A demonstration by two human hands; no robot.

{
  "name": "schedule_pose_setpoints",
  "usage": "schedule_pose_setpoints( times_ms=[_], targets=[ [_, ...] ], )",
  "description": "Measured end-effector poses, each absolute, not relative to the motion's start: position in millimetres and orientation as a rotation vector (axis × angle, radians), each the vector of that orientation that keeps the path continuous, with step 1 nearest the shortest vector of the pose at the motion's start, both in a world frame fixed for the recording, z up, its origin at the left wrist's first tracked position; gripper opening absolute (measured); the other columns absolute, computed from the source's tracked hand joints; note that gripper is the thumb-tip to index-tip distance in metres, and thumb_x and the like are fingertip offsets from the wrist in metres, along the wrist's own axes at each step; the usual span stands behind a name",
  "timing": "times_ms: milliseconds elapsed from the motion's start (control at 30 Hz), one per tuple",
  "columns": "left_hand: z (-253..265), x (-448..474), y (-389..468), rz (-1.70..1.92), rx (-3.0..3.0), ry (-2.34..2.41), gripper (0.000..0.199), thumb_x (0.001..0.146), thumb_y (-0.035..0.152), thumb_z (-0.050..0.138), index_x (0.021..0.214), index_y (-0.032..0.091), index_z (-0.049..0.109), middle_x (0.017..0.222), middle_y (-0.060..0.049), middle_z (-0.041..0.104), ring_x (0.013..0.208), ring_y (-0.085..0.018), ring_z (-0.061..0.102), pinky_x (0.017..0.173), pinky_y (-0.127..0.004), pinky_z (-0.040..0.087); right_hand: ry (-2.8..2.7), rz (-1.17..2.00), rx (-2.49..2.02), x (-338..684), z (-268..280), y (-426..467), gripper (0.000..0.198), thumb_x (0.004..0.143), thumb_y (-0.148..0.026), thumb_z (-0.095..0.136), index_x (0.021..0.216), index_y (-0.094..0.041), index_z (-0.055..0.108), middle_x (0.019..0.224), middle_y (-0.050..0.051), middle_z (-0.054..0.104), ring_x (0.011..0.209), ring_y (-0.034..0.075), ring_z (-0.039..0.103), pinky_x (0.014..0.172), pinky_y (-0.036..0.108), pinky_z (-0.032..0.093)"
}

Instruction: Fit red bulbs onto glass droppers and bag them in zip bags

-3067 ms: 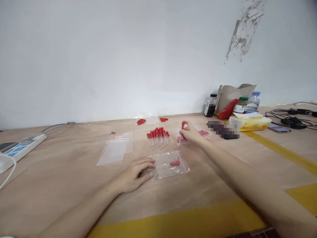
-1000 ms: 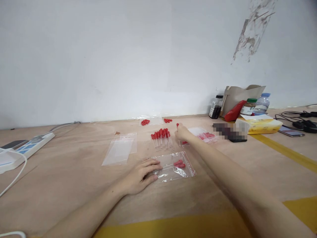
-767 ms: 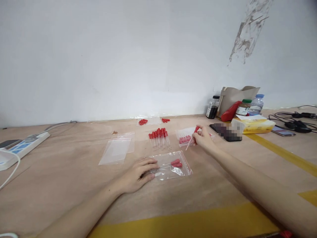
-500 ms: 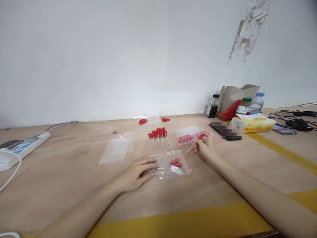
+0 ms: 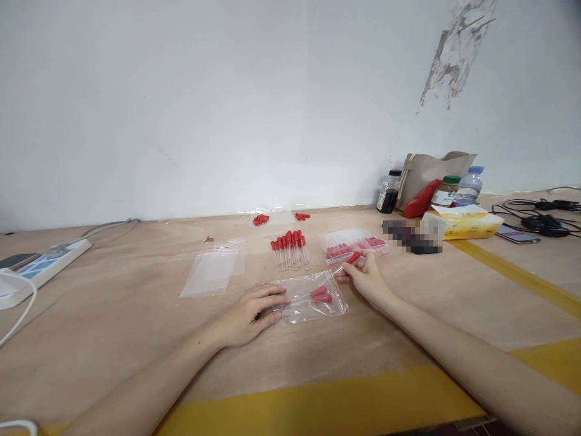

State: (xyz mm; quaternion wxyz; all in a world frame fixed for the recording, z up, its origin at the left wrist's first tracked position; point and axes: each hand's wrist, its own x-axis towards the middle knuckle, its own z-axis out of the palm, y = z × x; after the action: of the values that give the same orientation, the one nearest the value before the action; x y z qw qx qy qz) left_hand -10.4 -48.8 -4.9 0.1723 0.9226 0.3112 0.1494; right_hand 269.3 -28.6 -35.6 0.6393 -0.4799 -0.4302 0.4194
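Note:
A clear zip bag (image 5: 302, 312) with two red-bulbed droppers (image 5: 321, 293) inside lies flat on the table, its mouth to the right. My left hand (image 5: 252, 312) rests on the bag's left end, fingers stretched out and thumb apart. Between the fingertips of my right hand (image 5: 367, 281) is a glass dropper with a red bulb (image 5: 353, 258). The tip of its tube reaches the upper right corner of the bag; whether it is inside I cannot tell. Behind, several loose droppers (image 5: 290, 242) lie in a row. Filled bags of droppers (image 5: 349, 245) lie right of them.
Unfilled zip bags (image 5: 211, 272) lie to the left. Red rubber bulbs (image 5: 261, 220) lie near the wall. A power strip (image 5: 45, 272) is at far left. On the right are a tissue pack (image 5: 469, 224), a dark bottle (image 5: 389, 192), a jar (image 5: 446, 191) and cables (image 5: 540, 218).
My right hand has moved left and nearer with the dropper, bringing its tube to the bag's mouth. My left hand stays on the bag.

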Motion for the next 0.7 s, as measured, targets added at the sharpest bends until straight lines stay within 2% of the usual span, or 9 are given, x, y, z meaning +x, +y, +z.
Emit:
schedule_pose_setpoints(
  times_ms=[100,200,333,433,567,700],
  targets=[
    [-5.4,-10.5,-49.2,0.420,2.618,0.888,0.034,0.089,0.032,0.040,0.122,0.030,0.047,0.130,-0.002,0.044,0.121,-0.020,0.037,0.099,-0.039,0.034,-1.004,0.957,-1.089,271.2,-35.7,-32.4,0.046,0.062,-0.025,0.063,0.094,-0.024,0.029,0.061,-0.009,0.052,0.051,0.011,0.057,0.049,0.024,0.051],
    [-6.0,-10.0,-49.3,0.425,2.618,0.893,0.033,0.089,0.031,0.040,0.122,0.029,0.048,0.130,-0.002,0.044,0.121,-0.020,0.037,0.100,-0.038,0.034,-0.972,0.998,-1.063,273.0,-33.7,-34.1,0.045,0.062,-0.025,0.065,0.091,-0.024,0.031,0.061,-0.009,0.053,0.053,0.011,0.058,0.053,0.025,0.052],
    [-5.3,-8.9,-49.9,0.456,2.616,0.901,0.035,0.088,0.032,0.043,0.123,0.028,0.045,0.128,-0.002,0.047,0.120,-0.020,0.039,0.100,-0.038,0.034,-0.926,1.135,-1.075,275.2,-30.6,-34.0,0.033,0.063,-0.026,0.065,0.083,-0.022,0.039,0.064,-0.005,0.056,0.058,0.011,0.060,0.062,0.028,0.053],
    [-4.0,-8.5,-51.0,0.479,2.608,0.915,0.038,0.088,0.033,0.043,0.126,0.026,0.041,0.126,-0.004,0.048,0.117,-0.020,0.042,0.099,-0.038,0.035,-1.021,1.180,-1.141,279.0,-30.3,-34.1,0.028,0.062,-0.027,0.066,0.080,-0.019,0.046,0.067,-0.003,0.058,0.057,0.010,0.059,0.059,0.026,0.050],
    [-3.1,-8.4,-51.9,0.479,2.608,0.925,0.039,0.088,0.033,0.043,0.126,0.027,0.040,0.127,-0.004,0.047,0.116,-0.020,0.042,0.098,-0.038,0.036,-1.363,1.116,-1.229,283.9,-32.8,-34.0,0.027,0.060,-0.032,0.068,0.078,-0.016,0.056,0.060,-0.003,0.058,0.051,0.008,0.052,0.053,0.023,0.044],
    [-3.7,-8.2,-51.3,0.510,2.600,0.906,0.038,0.088,0.033,0.044,0.125,0.027,0.041,0.126,-0.004,0.048,0.116,-0.021,0.043,0.097,-0.039,0.036,-1.552,1.000,-1.246,280.4,-35.1,-32.6,0.028,0.059,-0.033,0.068,0.080,-0.014,0.061,0.065,-0.001,0.062,0.058,0.011,0.055,0.060,0.025,0.045]
  ],
)
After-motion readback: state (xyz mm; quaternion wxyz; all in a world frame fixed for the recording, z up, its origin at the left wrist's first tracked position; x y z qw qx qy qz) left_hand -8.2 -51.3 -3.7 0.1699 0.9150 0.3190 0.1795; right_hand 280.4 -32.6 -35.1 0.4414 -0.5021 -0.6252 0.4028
